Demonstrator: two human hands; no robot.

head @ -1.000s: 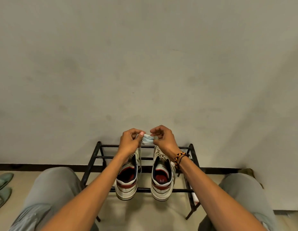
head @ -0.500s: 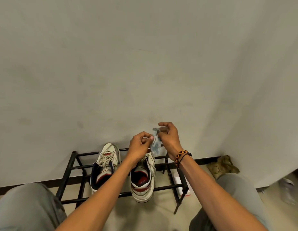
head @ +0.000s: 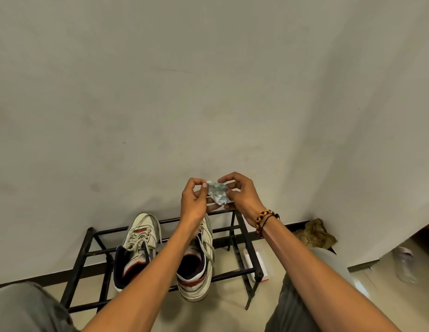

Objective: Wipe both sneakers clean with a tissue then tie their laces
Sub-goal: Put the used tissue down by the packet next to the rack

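Tissue [head: 217, 193]: one, pinched by left hand [head: 194, 202] and right hand [head: 240, 195]; two sneakers [head: 136, 250] on rack [head: 235, 275].

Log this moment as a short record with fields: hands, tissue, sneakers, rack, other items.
left hand: pinches the tissue's left edge
right hand: pinches the tissue's right side
tissue: crumpled, held up above the rack
left sneaker: on the rack, laces loose
right sneaker: on the rack, partly hidden by the left forearm
rack: black metal, against the wall
other items: beaded bracelet on right wrist; plastic bottle on the floor
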